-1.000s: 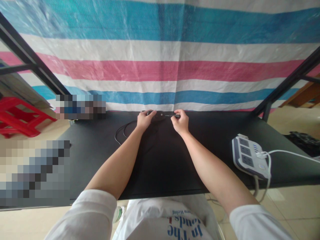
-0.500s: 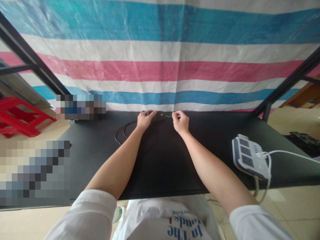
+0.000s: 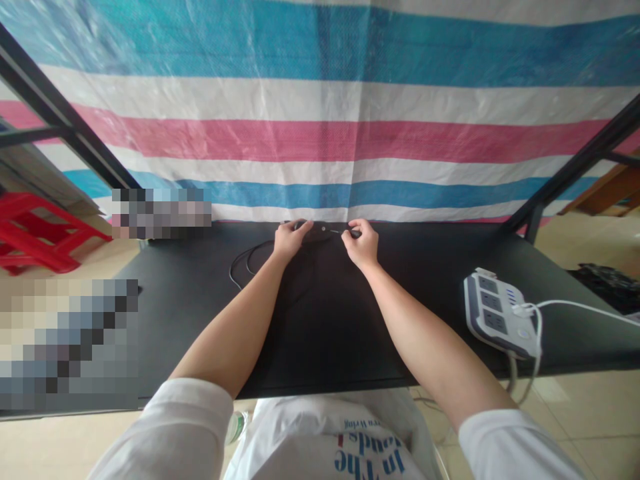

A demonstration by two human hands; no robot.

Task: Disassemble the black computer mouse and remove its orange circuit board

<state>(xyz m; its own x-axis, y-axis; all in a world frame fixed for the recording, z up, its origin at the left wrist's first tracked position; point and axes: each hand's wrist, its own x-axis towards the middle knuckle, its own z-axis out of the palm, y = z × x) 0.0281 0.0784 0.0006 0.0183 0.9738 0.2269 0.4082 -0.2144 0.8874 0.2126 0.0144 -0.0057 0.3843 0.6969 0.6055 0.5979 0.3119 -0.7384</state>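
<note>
Small black device point(image 3: 317, 232) sits at the far edge of the black table point(image 3: 400, 313), right against the striped tarp point(image 3: 320, 133). Too small to tell what it is. Left hand point(image 3: 289, 240) curled over its left end, fingers closed on it. Right hand point(image 3: 361, 244) just beside its right end, fingers pinched on a thin dark tool point(image 3: 346, 233) whose tip points at the device; can't tell if the tip touches. Black cable point(image 3: 245, 261) loops on the table left of the left hand. White power strip point(image 3: 500, 313) near the right table edge, well apart from both hands, white cord point(image 3: 580, 305) plugged in
</note>
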